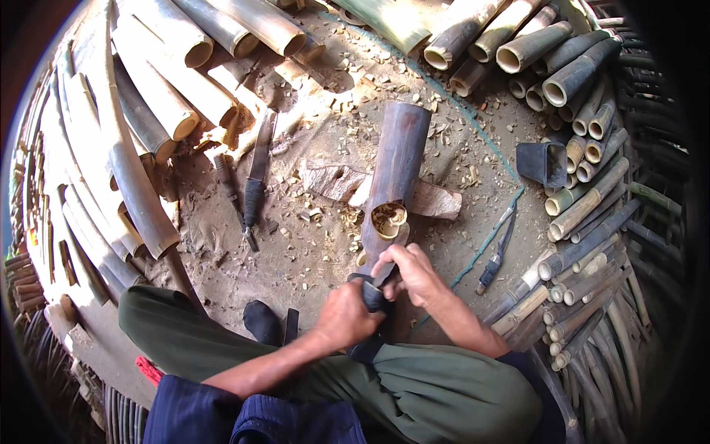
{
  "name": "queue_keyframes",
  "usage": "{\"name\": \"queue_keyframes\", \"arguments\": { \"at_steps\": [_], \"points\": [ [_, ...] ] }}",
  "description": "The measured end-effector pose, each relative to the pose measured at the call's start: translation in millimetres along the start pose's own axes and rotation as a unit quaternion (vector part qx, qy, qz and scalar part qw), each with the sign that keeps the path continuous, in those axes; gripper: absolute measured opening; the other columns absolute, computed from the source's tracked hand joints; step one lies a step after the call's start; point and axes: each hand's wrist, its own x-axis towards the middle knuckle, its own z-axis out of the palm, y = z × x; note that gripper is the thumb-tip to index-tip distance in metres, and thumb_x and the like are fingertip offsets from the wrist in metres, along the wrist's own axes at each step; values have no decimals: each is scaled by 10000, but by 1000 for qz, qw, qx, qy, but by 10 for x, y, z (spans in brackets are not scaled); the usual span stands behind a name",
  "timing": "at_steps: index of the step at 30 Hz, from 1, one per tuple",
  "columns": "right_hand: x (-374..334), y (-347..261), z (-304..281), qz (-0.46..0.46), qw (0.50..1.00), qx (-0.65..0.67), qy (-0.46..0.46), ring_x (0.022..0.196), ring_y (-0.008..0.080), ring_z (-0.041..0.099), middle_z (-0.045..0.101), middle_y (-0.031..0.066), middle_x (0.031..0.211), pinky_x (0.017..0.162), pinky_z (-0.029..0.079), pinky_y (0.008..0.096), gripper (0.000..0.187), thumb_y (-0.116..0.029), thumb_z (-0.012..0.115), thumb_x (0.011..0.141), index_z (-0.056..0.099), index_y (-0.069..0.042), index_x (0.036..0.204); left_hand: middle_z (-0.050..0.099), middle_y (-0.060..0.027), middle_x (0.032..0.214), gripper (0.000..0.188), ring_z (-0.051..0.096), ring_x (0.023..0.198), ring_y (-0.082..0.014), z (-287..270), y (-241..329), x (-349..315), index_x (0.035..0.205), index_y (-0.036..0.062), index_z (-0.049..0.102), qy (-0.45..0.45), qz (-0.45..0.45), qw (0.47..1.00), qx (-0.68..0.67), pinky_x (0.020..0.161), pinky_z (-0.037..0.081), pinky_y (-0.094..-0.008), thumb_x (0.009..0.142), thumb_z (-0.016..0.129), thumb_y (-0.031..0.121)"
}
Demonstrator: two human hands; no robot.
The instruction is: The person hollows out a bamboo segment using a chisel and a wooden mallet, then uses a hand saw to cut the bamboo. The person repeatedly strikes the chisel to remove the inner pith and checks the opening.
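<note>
Dark blue cloth (292,422) is seen nearest the head camera, with green trousers (458,392) spread behind it; the knees are parted, apparently so that a working space is left between them. Just beyond, the left hand (347,311) is closed in a fist about the black-wrapped handle of a knife (374,294). By the right hand (414,275) the blade is met just ahead of that handle: its thumb is laid forward and its fingers are curled in, seemingly pinched on the metal, though the fingertips are partly hidden. Such a two-handed hold would be suited to short, steered strokes.

Directly ahead of the hands, a dark bamboo tube (401,152) is pointed away from the body, its scooped opening turned up toward the camera and its near end placed beside the blade. Beneath its middle a rough wooden block (336,183) is laid crosswise, probably so that the tube is raised and kept from rolling.

Two more blades (255,166) (228,189) are laid to the left and a small knife (500,255) to the right, perhaps for easy reach. Pale chips (359,81) are scattered around the tube. Cut bamboo is stacked at the left (166,103) and right (584,203), beside a dark square pot (542,164).
</note>
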Motion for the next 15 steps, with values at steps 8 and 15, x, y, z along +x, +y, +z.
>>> {"name": "queue_keyframes", "arguments": {
  "at_steps": [8, 15],
  "points": [
    [-37, 111, 83, -85, 982, -145, 90, 538, 186, 627, 704, 113, 721, 518, 542, 324, 434, -330, 554, 1008, 738, 19, 827, 749, -215, 1025, 659, 739, 1002, -307, 207, -355, -71, 1289, -46, 614, 11, 122, 966, -229, 940, 566, -441, 812, 908, 302],
    [358, 85, 548, -198, 949, 243, -43, 910, 234, 732, 735, 134, 1018, 746, 641, 427, 336, -303, 559, 1092, 698, 2, 1117, 761, -195, 806, 331, 767, 808, -378, -1171, 12, -40, 929, 68, 799, 166, 38, 968, 184, 784, 610, -493, 641, 831, 227]
  ]
}}
